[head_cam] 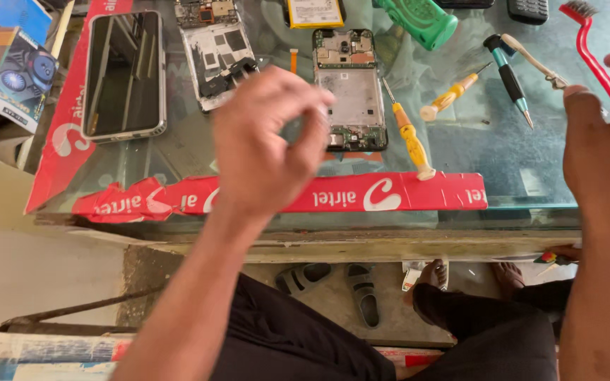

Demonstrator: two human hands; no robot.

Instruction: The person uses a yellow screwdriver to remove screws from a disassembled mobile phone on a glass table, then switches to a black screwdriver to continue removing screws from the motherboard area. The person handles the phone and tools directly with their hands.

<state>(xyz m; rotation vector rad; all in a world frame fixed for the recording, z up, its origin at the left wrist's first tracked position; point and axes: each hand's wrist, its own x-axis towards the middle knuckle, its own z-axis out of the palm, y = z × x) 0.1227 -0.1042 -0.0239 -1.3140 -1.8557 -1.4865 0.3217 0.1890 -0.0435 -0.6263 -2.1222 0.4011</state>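
Left hand (266,144) raised over a glass counter (517,162), fingers curled, thumb and fingertips pinched together, nothing visible between them. Just beyond the pinch, an opened phone frame (351,92); right of it, a yellow screwdriver (409,135). Right hand (605,152) at the edge, touching a red brush (591,44).

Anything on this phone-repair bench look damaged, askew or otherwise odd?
Yes. The red tape along the glass counter's front edge is torn and crumpled at its left end. The opened phone lies with its board bare, a yellow screwdriver slanted beside it.
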